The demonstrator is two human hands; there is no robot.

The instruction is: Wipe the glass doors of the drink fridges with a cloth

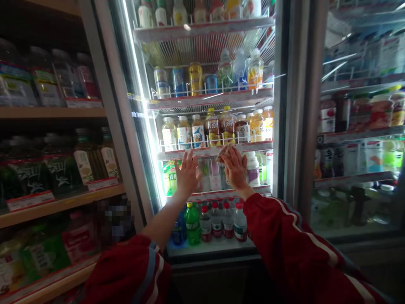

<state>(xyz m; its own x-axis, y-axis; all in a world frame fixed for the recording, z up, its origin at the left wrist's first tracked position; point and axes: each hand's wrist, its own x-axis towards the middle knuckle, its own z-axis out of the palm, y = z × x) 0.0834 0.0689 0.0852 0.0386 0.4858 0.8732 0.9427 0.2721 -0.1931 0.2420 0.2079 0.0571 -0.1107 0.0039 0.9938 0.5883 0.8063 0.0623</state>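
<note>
The right hand [236,168] has its grip pressed over a cloth [223,153] at the fridge door [209,173], apparently mid-wipe; the left hand's [187,174] grip is spread and bare, contact unclear. Sliding the cloth onward would call for flat, even pressure.

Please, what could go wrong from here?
The left hand is spread open before the lit cooler; if it touches the front, it might leave fingerprints, though contact is unclear. The crumpled cloth is bunched under the fingers of the right hand, so it could slip loose.
</note>
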